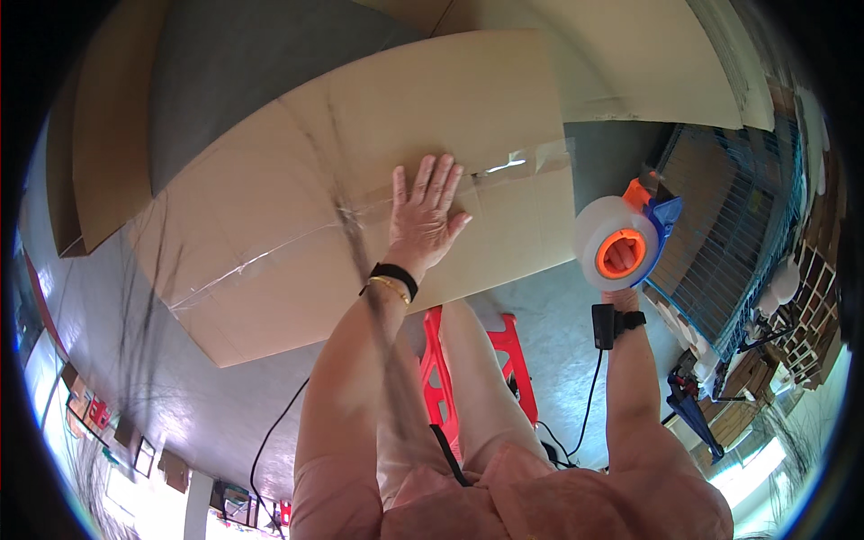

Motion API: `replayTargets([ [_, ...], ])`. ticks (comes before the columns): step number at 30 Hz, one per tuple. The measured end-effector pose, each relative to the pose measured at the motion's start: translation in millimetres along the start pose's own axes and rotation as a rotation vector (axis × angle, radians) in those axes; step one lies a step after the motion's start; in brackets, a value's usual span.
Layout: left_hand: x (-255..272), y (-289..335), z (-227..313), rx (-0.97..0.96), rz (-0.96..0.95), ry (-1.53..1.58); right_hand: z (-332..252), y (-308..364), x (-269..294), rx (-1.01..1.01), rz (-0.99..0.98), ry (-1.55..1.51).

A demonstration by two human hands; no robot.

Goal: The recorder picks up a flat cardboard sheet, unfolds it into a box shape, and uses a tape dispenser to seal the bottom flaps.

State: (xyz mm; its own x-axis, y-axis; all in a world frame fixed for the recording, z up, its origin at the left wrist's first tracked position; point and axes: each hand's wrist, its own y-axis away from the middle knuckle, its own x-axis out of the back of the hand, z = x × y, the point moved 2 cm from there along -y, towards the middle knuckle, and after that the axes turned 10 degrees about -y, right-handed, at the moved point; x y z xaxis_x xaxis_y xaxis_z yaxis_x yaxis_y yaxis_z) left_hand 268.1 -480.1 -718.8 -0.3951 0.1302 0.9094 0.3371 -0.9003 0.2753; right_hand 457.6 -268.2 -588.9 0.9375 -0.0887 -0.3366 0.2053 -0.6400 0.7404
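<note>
Head view: left hand (426, 214) flat, unclenched, on one cardboard box (378, 180); right hand (621, 274) grasping one tape dispenser (623, 238).

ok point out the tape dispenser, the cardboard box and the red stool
tape dispenser (621, 245), head view, on the clear tape roll
cardboard box (297, 180), head view, on its bare top panel
red stool (513, 346), head view, on its right side

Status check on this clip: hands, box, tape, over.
Left hand flat on cardboard box, pressing the taped seam. Right hand grips tape dispenser, off the box. Nothing between them.
</note>
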Motion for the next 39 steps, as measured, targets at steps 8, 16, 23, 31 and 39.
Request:
replayTargets([
  [8,-16,-102,47,-0.314,0.018,-0.029,3,3,29,0.013,0.035,-0.075],
  [16,-6,-146,81,-0.458,0.052,-0.202,-29,43,115,0.045,0.125,-0.208],
  [23,3,-178,105,-0.487,-0.21,-0.341,-5,65,132,0.067,0.142,-0.315],
  [31,18,-213,91,-0.207,-0.226,0.713,7,84,142,0.074,0.111,-0.38],
  [39,83,-154,-18,-0.084,0.031,0.597,18,88,144,0.003,0.059,-0.387],
])
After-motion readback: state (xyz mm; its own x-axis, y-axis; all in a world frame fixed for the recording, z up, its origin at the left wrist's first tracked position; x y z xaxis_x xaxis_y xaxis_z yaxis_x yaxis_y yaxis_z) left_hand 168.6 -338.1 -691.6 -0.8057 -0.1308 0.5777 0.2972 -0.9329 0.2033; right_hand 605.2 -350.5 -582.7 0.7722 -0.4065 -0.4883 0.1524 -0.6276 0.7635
